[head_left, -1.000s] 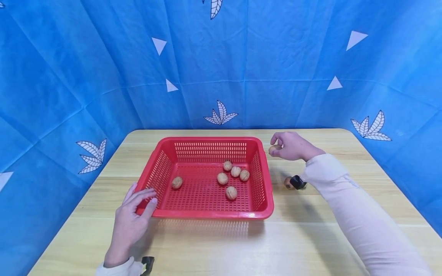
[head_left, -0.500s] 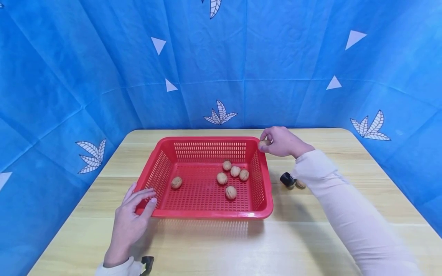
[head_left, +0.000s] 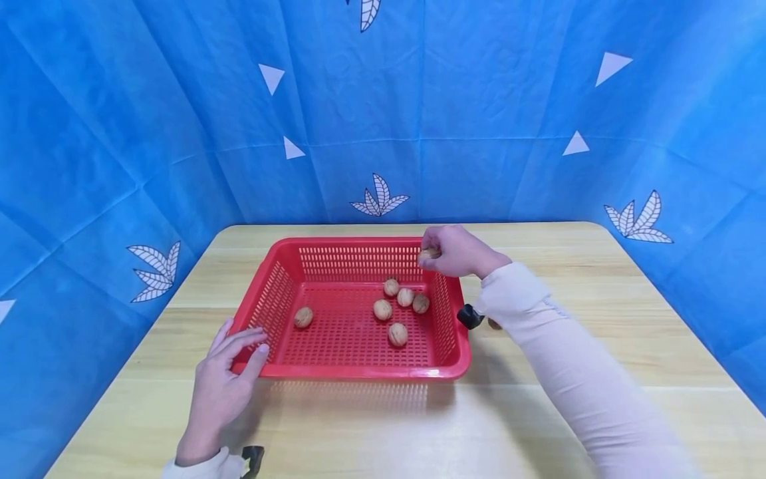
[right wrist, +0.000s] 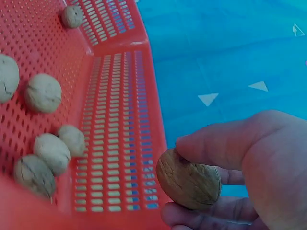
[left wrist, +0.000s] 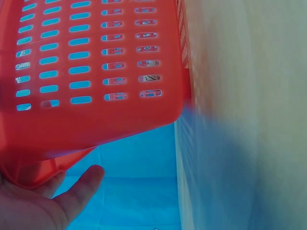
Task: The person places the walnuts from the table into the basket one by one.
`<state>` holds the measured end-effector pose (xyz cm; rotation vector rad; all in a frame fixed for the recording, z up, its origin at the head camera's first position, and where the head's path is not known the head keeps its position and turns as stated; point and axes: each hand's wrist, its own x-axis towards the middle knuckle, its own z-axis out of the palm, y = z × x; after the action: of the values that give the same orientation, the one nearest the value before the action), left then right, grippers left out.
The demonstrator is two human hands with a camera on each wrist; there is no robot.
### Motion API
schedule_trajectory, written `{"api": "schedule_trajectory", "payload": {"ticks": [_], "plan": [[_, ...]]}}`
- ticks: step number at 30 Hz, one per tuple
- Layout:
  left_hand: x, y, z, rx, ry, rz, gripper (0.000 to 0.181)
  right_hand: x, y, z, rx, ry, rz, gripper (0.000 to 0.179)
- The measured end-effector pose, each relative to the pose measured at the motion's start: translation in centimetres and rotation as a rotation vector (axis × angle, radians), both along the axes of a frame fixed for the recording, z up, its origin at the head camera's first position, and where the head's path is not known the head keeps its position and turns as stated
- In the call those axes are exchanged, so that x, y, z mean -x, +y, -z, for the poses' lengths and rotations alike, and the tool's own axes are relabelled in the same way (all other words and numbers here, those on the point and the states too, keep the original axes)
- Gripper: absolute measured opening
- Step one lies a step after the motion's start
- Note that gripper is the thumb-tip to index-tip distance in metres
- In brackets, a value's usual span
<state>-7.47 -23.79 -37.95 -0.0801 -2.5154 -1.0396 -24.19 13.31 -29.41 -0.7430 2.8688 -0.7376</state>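
My right hand (head_left: 457, 251) pinches a walnut (right wrist: 188, 179) between thumb and fingers, above the back right corner of the red plastic basket (head_left: 365, 374). Several other walnuts lie on the basket's floor: most sit toward its right side, such as the front walnut (head_left: 397, 334), while a lone walnut (head_left: 303, 317) is at the left. My left hand (head_left: 220, 386) rests at the basket's front left corner, fingers extended over the rim. In the left wrist view, the thumb (left wrist: 84, 191) shows below the basket's slotted wall (left wrist: 96, 115).
The basket stands on a pale wooden table (head_left: 371, 432). To its right, a walnut (head_left: 494, 324) on the table is mostly hidden by my right sleeve and the black wrist camera (head_left: 469, 317). A blue patterned cloth (head_left: 383, 100) hangs behind the table.
My right hand has moved left with the walnut, from beside the basket to over its back right corner. The left hand stays at the rim.
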Motion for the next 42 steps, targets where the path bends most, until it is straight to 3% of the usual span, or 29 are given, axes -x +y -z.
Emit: {"api": "schedule_trajectory", "payload": {"ticks": [9,17,25,32,42], "plan": [[0.0,0.0,-0.1,-0.003,0.003,0.003,0.028,0.2,-2.3,1.1,-0.003,-0.065,-0.016,0.023],[0.0,-0.1,0.0,-0.002,0.019,0.009,0.027,0.3,-3.7,2.1,-0.034,-0.072,-0.038,0.022],[0.0,-0.2,0.1,-0.002,0.013,0.009,0.027,0.0,-4.6,3.0,-0.039,-0.24,-0.025,0.023],[0.0,-0.3,0.2,-0.007,0.014,0.014,0.027,-0.5,-5.0,3.2,-0.051,-0.488,-0.041,0.027],[0.1,-0.1,0.0,-0.008,0.019,0.016,0.027,-0.9,-5.2,3.3,-0.15,-0.567,0.015,0.031]]}}
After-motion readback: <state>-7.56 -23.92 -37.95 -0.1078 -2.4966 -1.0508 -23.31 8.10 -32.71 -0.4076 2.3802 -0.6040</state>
